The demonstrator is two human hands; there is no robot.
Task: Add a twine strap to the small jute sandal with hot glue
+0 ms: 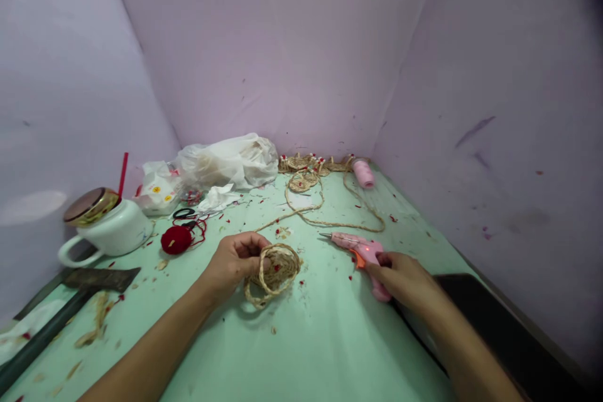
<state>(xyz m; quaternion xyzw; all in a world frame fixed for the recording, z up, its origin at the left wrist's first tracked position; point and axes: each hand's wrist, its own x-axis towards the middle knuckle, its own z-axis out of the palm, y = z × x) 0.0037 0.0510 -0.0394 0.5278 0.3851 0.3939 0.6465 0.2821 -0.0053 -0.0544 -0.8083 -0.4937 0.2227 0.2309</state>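
Pinched in my left hand (pixel 242 257) is a small coiled rope basket (pixel 282 267), straw-coloured, tilted so that its inside shows. A loose loop of the same rope hangs at its lower left side. My right hand (pixel 398 273) grips the handle of a pink glue gun (pixel 353 242) with an orange trigger and a small red light. Its metal nozzle points left, apart from the basket. A length of braided rope (pixel 339 222) runs from behind my left hand across the table to the back.
Finished-looking rope pieces (pixel 301 181) and a pink thread spool (pixel 363 173) lie at the back. On the left are a white mug (pixel 120 226), red yarn ball (pixel 176 240), scissors (pixel 184 213), plastic bag (pixel 230 160) and hammer (pixel 101 278). A black flat object (pixel 490 326) lies right.
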